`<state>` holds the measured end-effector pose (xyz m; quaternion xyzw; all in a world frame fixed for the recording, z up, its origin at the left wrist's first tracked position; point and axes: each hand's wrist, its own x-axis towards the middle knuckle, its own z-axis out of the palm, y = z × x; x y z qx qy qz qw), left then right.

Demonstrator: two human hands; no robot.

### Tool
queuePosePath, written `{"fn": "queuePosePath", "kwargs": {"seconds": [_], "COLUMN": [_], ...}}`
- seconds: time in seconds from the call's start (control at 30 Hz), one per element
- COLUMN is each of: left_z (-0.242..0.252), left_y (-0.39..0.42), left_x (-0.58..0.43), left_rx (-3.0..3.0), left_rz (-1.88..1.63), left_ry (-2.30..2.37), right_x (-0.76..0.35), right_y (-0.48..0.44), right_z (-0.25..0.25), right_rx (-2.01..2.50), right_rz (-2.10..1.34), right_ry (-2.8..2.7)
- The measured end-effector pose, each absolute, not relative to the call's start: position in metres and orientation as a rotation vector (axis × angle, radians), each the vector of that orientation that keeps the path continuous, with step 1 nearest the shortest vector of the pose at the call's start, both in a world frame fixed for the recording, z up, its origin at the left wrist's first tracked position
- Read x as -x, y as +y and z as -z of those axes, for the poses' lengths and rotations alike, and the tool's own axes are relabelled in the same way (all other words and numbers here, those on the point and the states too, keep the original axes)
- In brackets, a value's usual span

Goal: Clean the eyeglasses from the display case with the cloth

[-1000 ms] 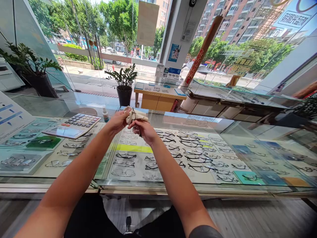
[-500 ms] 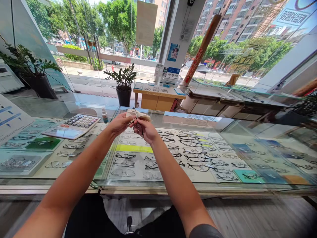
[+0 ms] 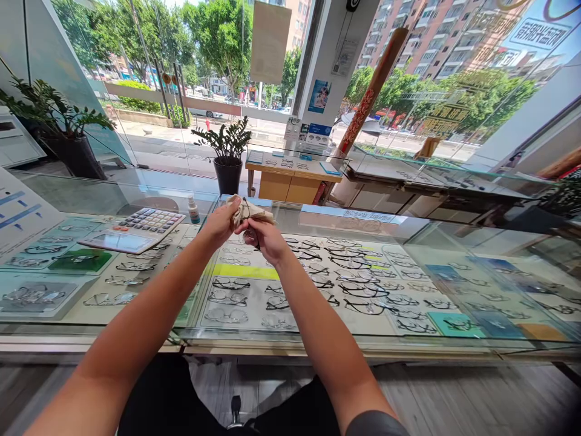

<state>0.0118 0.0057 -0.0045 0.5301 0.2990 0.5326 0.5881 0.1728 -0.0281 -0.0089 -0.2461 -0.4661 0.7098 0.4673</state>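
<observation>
Left hand (image 3: pixel 220 224): closed on the cloth (image 3: pixel 258 212)
Right hand (image 3: pixel 271 241): pinching glasses (image 3: pixel 249 238) by the cloth
Bottle (image 3: pixel 193 213): near left hand, ten o'clock
Calculator (image 3: pixel 136 230): nine o'clock, farther

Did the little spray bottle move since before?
No. The spray bottle still stands in the same spot on the glass counter, just beside the calculator.

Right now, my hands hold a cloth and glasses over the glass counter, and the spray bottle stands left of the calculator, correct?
One slip: the spray bottle stands right of the calculator, as the head view shows. The rest holds: your left hand and right hand have the cloth and glasses over the glass counter.
</observation>
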Motion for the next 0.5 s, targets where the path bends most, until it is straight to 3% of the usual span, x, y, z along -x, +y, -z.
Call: {"fn": "queuePosePath", "kwargs": {"seconds": [0.27, 0.5], "left_z": [-0.006, -0.006], "left_y": [0.011, 0.004], "left_x": [0.000, 0.003], "left_rx": [-0.981, -1.121], "left_rz": [-1.295, -1.105], "left_ry": [0.712, 0.711], "right_x": [-0.186, -0.198], "right_y": [-0.031, -0.020], "right_z": [-0.005, -0.004], "right_rx": [0.608, 0.660], "right_rz": [-1.611, -1.343], "right_ry": [-1.087, -0.980]}}
